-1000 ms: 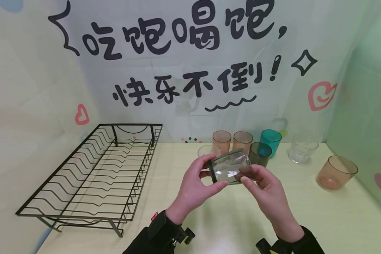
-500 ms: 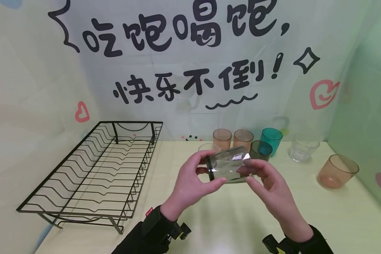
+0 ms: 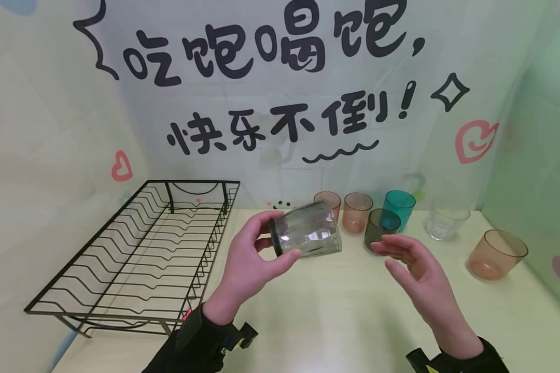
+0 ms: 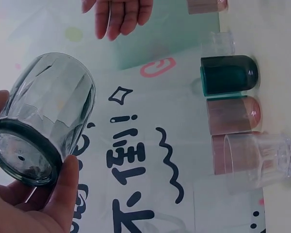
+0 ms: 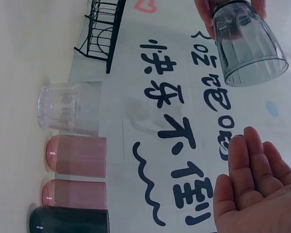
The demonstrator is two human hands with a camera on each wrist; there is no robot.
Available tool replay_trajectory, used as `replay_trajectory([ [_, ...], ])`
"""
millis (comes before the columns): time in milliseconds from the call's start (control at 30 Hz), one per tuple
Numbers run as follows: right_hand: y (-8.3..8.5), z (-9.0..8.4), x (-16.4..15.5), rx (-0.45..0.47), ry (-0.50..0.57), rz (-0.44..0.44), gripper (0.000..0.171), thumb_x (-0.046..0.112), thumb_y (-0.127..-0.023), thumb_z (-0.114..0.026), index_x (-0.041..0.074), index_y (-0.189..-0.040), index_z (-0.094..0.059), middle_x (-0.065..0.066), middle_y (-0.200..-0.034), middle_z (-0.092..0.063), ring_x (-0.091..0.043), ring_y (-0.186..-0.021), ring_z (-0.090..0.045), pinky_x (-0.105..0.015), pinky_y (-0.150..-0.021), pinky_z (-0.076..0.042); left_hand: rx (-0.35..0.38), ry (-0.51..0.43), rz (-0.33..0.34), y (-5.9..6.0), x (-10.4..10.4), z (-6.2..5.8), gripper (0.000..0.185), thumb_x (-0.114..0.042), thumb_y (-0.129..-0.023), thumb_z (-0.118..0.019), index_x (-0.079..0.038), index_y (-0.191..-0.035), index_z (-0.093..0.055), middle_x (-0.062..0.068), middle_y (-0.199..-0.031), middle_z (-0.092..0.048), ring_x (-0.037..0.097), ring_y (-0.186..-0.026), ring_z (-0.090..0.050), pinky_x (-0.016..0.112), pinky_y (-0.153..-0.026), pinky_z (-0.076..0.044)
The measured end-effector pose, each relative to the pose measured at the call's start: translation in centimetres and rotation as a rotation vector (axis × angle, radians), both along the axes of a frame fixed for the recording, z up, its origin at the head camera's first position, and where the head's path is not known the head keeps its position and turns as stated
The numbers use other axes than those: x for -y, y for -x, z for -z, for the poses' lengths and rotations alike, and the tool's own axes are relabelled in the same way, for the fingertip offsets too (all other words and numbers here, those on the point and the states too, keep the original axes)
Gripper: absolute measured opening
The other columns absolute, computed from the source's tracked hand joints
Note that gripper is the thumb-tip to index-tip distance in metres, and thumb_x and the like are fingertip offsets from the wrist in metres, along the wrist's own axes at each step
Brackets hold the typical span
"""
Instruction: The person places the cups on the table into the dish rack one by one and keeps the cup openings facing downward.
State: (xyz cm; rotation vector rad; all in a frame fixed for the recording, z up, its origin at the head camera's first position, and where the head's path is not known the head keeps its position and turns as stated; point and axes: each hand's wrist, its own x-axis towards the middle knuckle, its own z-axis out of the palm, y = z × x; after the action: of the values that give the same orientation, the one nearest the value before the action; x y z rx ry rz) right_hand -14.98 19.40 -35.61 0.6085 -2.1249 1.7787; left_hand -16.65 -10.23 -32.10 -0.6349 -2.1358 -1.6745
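Observation:
My left hand [image 3: 247,267] grips a grey transparent drinking glass [image 3: 308,230] around its thick base. The glass lies tilted almost on its side above the table, its mouth pointing right in the head view. Faceted walls and a dark base ring show on the same glass [image 4: 53,92] in the left wrist view. Off to the right, my right hand [image 3: 420,280] is apart from it, fingers extended and bare palm turned inward. Its fingertips overlap a dark grey glass [image 3: 378,235] standing behind in the head view.
A black wire dish rack [image 3: 193,181] stands on the left. Along the back stand two pink glasses [image 3: 357,217] and a teal glass [image 3: 401,204]. A clear glass [image 3: 445,223] and an amber glass [image 3: 494,256] are at right; another clear glass [image 5: 70,107] shows in the right wrist view.
My right hand has let go of the grey glass and drawn back to the right. My left hand has carried the glass left.

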Motion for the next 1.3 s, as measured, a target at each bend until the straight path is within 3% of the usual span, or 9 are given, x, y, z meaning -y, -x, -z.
replay_trajectory([
  [167, 0.2, 0.3, -1.1, -0.018, 0.046, -0.005, 0.034, -0.008, -0.098, -0.051, -0.009, -0.132, -0.049, -0.002, -0.121, -0.067, -0.011, -0.114, -0.058, -0.018, -0.094, -0.042, -0.018, 0.014, -0.036, 0.1, 1.4, -0.8, 0.066, -0.004, -0.073, -0.085, -0.003, -0.132, -0.055, 0.007, -0.126, -0.059, 0.023, -0.104, -0.059, 0.032, -0.085, -0.057],
  [300, 0.4, 0.5, -2.2, -0.018, 0.056, 0.002, 0.034, -0.008, -0.098, -0.050, -0.008, -0.132, -0.049, -0.001, -0.121, -0.066, -0.011, -0.114, -0.059, -0.016, -0.092, -0.044, -0.009, 0.034, -0.082, 0.1, 2.6, -1.2, 0.066, -0.003, -0.073, -0.085, -0.002, -0.132, -0.055, 0.009, -0.119, -0.060, 0.023, -0.102, -0.060, 0.030, -0.085, -0.056],
  [533, 0.8, 1.0, -3.7, 0.036, 0.079, 0.023, 0.034, -0.005, -0.099, -0.052, 0.000, -0.133, -0.052, 0.003, -0.121, -0.066, -0.008, -0.113, -0.059, -0.012, -0.092, -0.044, 0.069, 0.067, -0.160, 0.3, 4.4, -2.0, 0.067, -0.005, -0.075, -0.084, -0.004, -0.134, -0.053, 0.012, -0.120, -0.059, 0.025, -0.099, -0.062, 0.025, -0.084, -0.056],
  [767, 1.3, 1.9, -4.6, 0.049, 0.115, 0.017, 0.035, -0.005, -0.099, -0.051, 0.000, -0.133, -0.051, 0.003, -0.121, -0.066, -0.007, -0.112, -0.060, -0.011, -0.093, -0.044, 0.135, 0.100, -0.231, 0.6, 5.9, -3.0, 0.066, -0.010, -0.078, -0.083, -0.006, -0.137, -0.052, 0.011, -0.121, -0.057, 0.025, -0.102, -0.060, 0.020, -0.085, -0.053],
  [1133, 2.0, 2.9, -6.7, 0.035, 0.125, 0.037, 0.036, -0.009, -0.098, -0.052, 0.005, -0.131, -0.055, 0.005, -0.117, -0.068, -0.004, -0.109, -0.061, -0.010, -0.092, -0.044, 0.205, 0.122, -0.316, 1.9, 9.5, -3.6, 0.066, -0.019, -0.084, -0.080, -0.007, -0.140, -0.049, 0.015, -0.123, -0.058, 0.027, -0.103, -0.059, 0.016, -0.080, -0.053],
  [1300, 2.1, 3.3, -7.6, 0.035, 0.121, 0.054, 0.038, -0.010, -0.097, -0.052, 0.009, -0.129, -0.057, 0.006, -0.116, -0.068, -0.003, -0.108, -0.061, -0.009, -0.091, -0.044, 0.213, 0.194, -0.373, 2.8, 11.2, -3.6, 0.067, -0.026, -0.086, -0.079, -0.006, -0.142, -0.047, 0.017, -0.124, -0.057, 0.028, -0.106, -0.058, 0.013, -0.078, -0.051],
])
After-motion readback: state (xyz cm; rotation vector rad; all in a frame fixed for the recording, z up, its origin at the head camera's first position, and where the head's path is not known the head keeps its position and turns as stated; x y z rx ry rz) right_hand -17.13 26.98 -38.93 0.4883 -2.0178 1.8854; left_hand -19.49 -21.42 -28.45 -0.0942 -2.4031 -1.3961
